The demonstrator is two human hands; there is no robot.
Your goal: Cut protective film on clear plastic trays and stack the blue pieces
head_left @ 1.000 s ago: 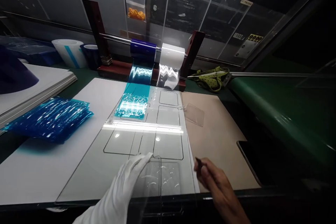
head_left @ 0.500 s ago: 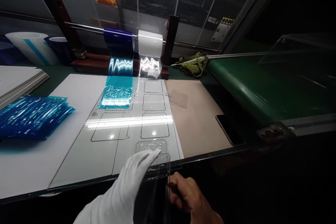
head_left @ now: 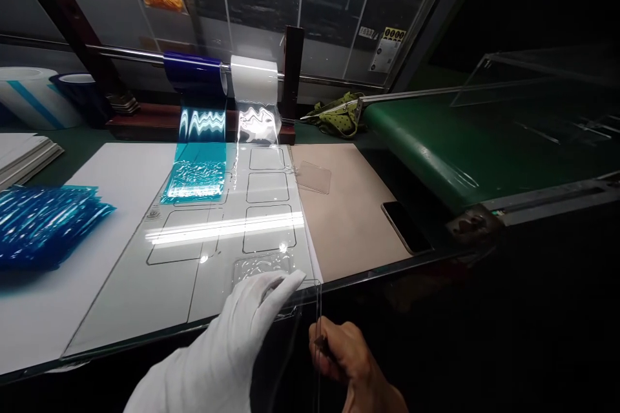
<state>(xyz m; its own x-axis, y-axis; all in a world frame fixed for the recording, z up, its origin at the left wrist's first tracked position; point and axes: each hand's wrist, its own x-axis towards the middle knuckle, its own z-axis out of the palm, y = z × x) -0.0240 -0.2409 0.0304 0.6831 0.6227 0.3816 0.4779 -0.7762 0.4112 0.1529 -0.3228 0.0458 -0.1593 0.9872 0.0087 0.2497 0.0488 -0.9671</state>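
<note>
**Clear film sheet held at counter edge, two hands**

Left hand (head_left: 247, 319), in a white glove, lies flat with fingers stretched out on a clear film sheet (head_left: 264, 268) at the near edge of the counter (head_left: 121, 174). Open, pressing down, not gripping. Right hand (head_left: 346, 358), bare, sits just below and beside the counter edge, fingers pinched closed on the sheet's near right corner or edge; a small dark item shows between the fingers, cannot tell what it is.

The sheet lies partly on the glass template plate (head_left: 194, 239) with outlined rectangles and overhangs the front edge toward the person.

Handling judgement: the sheet looks very thin, light, floppy and glossy, so likely slippery and easy to crease or smudge. Best held by corner or edge, pinched lightly, with a flat palm steadying the middle; the glove side suits the face contact.

Around it: teal film piece (head_left: 196, 174) farther back on the plate, blue film stack (head_left: 43, 222) at left, blue roll (head_left: 194, 74) and white roll (head_left: 254, 77) on a bar at the back, another clear piece (head_left: 314, 177) on the brown board (head_left: 349, 219), phone (head_left: 405, 227) near the board's right edge, green conveyor belt (head_left: 436, 142) on the right.
</note>
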